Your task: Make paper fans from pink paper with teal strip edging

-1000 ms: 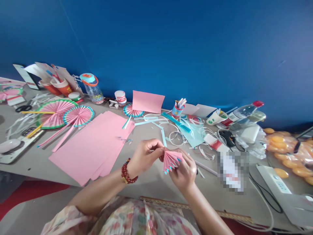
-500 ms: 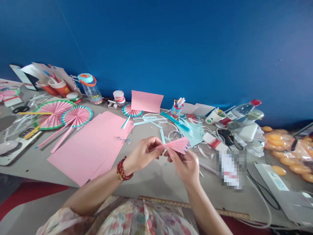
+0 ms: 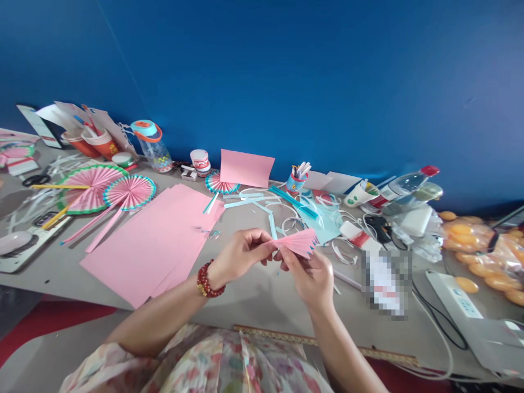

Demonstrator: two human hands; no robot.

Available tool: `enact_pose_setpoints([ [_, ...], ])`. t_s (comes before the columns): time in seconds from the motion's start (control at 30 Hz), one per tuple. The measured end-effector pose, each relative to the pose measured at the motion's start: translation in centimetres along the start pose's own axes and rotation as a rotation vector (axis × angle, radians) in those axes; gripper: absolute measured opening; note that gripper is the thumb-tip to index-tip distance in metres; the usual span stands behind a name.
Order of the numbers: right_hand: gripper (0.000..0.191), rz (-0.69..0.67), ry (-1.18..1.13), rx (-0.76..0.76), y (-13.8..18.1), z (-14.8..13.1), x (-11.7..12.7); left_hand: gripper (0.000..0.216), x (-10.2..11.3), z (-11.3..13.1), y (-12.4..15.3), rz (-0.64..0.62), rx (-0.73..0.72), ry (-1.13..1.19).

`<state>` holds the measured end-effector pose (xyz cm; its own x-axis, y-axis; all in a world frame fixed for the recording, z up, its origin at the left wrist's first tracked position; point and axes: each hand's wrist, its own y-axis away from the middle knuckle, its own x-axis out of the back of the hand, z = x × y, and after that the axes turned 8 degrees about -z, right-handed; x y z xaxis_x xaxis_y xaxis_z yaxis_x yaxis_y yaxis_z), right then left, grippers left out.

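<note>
Between my two hands, above the table, is a pleated pink paper fan (image 3: 298, 240) with blue-tipped edges, spread toward the right. My left hand (image 3: 247, 252) pinches its narrow left end between thumb and fingers. Thumb and fingers of my right hand (image 3: 310, 273) grip it from below, near the middle of the folds. The fingertips under the paper are partly hidden. Left of my hands lie large pink paper sheets (image 3: 143, 245). Beyond them, strips of light blue paper (image 3: 245, 202) are scattered on the table.
Finished round fans (image 3: 130, 193) lie at the left. Along the blue wall stand a water bottle (image 3: 152, 146), a glue tub (image 3: 200, 162) and a pen cup (image 3: 297, 180). To the right are a plastic bottle (image 3: 405, 183), bagged orange items (image 3: 470, 240) and a power strip (image 3: 460, 300).
My left thumb has shifted slightly to the right along the fan's narrow end. Both hands keep their hold, and the fan stays in nearly the same place.
</note>
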<state>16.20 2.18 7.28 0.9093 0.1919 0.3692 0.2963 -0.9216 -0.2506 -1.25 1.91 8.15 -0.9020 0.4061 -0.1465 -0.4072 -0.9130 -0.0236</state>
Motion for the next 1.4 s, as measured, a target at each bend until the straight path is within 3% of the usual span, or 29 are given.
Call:
enact_pose_setpoints([
  [0.13,0.019,0.033,0.147,0.081,0.1,0.0,0.0,0.030,0.0,-0.1,0.0,0.015,-0.015,-0.011],
  [0.33,0.011,0.107,0.531,0.483,0.2,0.0,-0.4,0.026,-0.2,-0.3,0.0,0.069,-0.052,-0.035],
  [0.43,0.018,0.083,0.610,0.571,0.4,0.3,-1.0,0.024,-0.5,-0.4,0.2,0.132,-0.039,-0.069],
  [0.63,0.024,0.032,0.652,0.564,0.3,1.1,-1.0,0.034,-1.0,-0.9,-0.6,0.204,-0.019,0.070],
  [0.8,0.026,-0.017,0.590,0.559,-0.5,1.1,0.2,0.038,-0.5,-1.1,-1.0,0.135,-0.004,0.125],
  [0.97,0.013,0.100,0.504,0.544,-0.8,0.6,0.4,0.041,-0.3,-0.4,-0.4,0.026,0.058,0.199],
  [1.23,0.008,0.022,0.264,0.335,-0.5,1.4,0.3,0.039,0.1,-1.3,-0.1,0.047,0.150,0.160],
  [1.4,0.014,-0.006,0.228,0.369,-0.5,1.7,0.3,0.041,0.0,-1.4,-0.4,0.059,0.165,0.180],
])
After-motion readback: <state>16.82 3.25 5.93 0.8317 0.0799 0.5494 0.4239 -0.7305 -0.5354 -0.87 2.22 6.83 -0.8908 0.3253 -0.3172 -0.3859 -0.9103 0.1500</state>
